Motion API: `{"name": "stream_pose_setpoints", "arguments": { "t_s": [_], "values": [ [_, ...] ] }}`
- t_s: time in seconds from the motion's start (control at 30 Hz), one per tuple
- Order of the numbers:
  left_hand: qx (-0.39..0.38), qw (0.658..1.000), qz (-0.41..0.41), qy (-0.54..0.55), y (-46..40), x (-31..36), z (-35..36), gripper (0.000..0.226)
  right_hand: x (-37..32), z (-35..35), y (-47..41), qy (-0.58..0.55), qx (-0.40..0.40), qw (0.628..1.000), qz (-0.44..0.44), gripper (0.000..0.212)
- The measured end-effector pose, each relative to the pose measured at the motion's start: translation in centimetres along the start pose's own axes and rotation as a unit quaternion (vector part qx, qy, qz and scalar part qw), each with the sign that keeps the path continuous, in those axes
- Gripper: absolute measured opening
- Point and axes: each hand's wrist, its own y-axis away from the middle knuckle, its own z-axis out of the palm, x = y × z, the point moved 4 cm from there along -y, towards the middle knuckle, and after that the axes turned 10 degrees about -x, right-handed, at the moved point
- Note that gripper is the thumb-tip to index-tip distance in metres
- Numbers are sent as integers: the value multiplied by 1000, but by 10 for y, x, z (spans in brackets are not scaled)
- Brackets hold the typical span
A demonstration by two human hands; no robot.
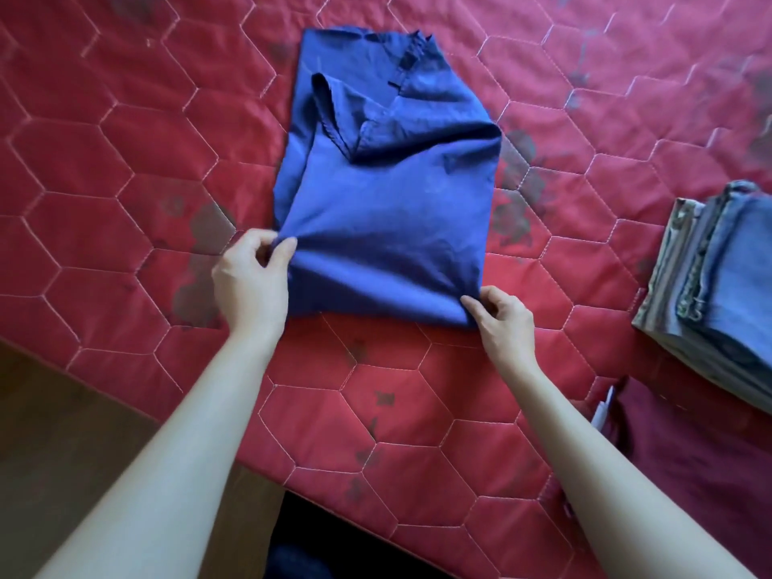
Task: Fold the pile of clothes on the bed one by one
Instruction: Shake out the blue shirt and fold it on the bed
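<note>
Both hands, left (250,277) and right (503,317), pinch the near corners of a half-folded blue garment (384,211) on the bed (125,160), a folded stack (718,282) already finished beside it

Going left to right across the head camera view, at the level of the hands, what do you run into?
Left hand pinching the near left corner, blue garment, right hand pinching the near right corner, bare red quilt, stack of folded clothes.
</note>
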Motion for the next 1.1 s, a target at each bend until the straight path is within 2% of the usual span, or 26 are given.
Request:
{"name": "stream_pose_setpoints", "arguments": {
  "t_s": [0.1,0.23,0.33,0.43,0.53,0.63,0.73,0.87,0.9,0.97,1.1],
  "values": [
    [-44,995,-71,-56,5,-30,11,18,-4,2,0,-18,20,1000,10,19],
    [-62,993,-58,-77,-4,-35,12,18,-13,5,-3,-43,12,999,5,26],
    [-29,995,-9,-99,4,-23,4,19,-18,7,-3,-12,-1,1000,2,36],
    [9,997,69,-30,22,-9,-9,14,-24,1,2,-34,9,999,-10,30],
    [-1,995,78,63,43,-12,-16,4,-27,-9,19,-48,33,998,-33,31],
    [-49,997,38,53,71,-36,-13,10,-11,-9,49,-14,23,999,-34,15],
    [-114,993,-14,-13,88,-64,0,16,11,0,67,11,-10,1000,15,22],
    [-133,990,-4,-52,58,-50,9,47,-1,1,43,-61,-7,998,22,39],
    [-137,989,-4,-61,46,-43,13,46,-8,2,31,-70,-6,997,25,42],
    [-132,989,-8,-72,25,-28,16,33,-20,4,9,-75,-9,997,34,33],
    [-65,997,28,-24,20,-11,0,23,-33,-1,2,-105,2,994,26,34]
  ]
}}
